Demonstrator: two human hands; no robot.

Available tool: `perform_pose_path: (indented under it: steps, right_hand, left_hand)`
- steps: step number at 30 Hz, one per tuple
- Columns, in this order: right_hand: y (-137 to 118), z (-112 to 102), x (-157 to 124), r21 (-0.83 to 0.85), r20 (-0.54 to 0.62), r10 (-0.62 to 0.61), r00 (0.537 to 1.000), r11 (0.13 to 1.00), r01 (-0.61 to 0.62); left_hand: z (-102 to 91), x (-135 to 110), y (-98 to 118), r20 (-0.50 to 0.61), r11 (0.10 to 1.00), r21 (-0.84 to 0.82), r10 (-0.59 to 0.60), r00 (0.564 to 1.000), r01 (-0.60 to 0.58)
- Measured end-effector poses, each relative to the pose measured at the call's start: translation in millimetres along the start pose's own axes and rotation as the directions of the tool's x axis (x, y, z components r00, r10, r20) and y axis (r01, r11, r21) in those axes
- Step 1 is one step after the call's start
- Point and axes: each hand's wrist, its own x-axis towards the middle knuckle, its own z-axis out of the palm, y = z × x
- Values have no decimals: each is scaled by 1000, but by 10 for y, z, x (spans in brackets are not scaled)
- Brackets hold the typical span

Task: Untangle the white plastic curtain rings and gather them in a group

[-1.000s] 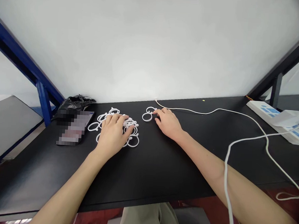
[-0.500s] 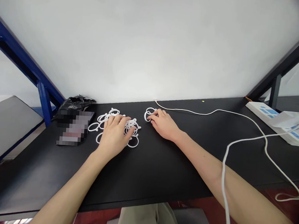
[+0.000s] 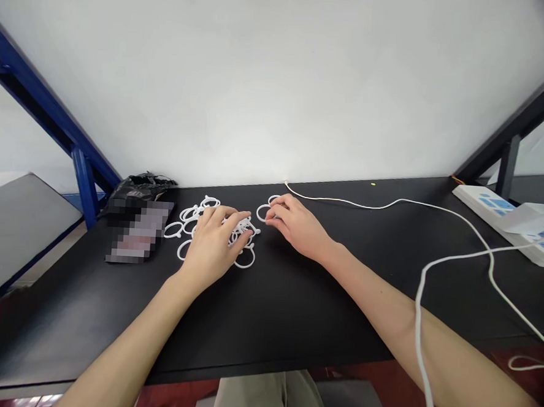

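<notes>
A heap of white plastic rings (image 3: 192, 216) lies on the black table (image 3: 293, 303) near its back edge. My left hand (image 3: 214, 243) rests flat on the heap, fingers stretched out over the rings. Just right of the heap, my right hand (image 3: 298, 226) lies palm down with its fingertips on two separate white rings (image 3: 263, 213). The fingers are curled a little and press on the rings; no ring is lifted.
A black plastic bag (image 3: 139, 186) and a blurred flat item (image 3: 134, 231) sit left of the rings. A white cable (image 3: 434, 262) runs across the table's right half and over my right arm. A white power strip (image 3: 493, 205) lies at far right. A blue frame (image 3: 82, 179) stands left.
My right hand has slid left, pushing the two separate rings closer to the heap. The left hand has stayed on the heap with its fingers shifting slightly right.
</notes>
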Motion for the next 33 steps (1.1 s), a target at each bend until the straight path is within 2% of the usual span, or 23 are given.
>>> perform_pose_path:
  steps: [3,6,9,12,15,19,26,33]
  right_hand:
    - [-111,-7,-21,100,-35,-97,995,990,100]
    - [-175,13,-43,225,-89,-101,991,967,119]
    - [-182,40,-54,430,-142,59,988,903,8]
    - [-173,57,-54,590,-50,238,970,790,-164]
    - [-181,69,-54,678,43,300,953,691,-248]
    - [-204,78,-61,753,60,326,943,606,-257]
    - [-223,70,-41,734,20,346,938,632,-249]
    - [-283,84,-39,684,-18,412,911,670,-289]
  left_hand:
    - [-28,13,14,-16,998,-22,64,998,-65]
    - [-61,20,18,-30,994,-42,95,995,-97]
    - [-96,26,21,-65,993,-61,100,993,-104]
    - [-115,32,30,-85,992,-71,98,992,-104]
    - [-115,34,39,-76,991,-80,100,992,-106]
    - [-100,33,39,-90,987,-87,125,988,-132]
    - [-47,21,37,-146,977,-87,179,973,-193]
    - [-32,20,53,-135,972,-79,208,969,-220]
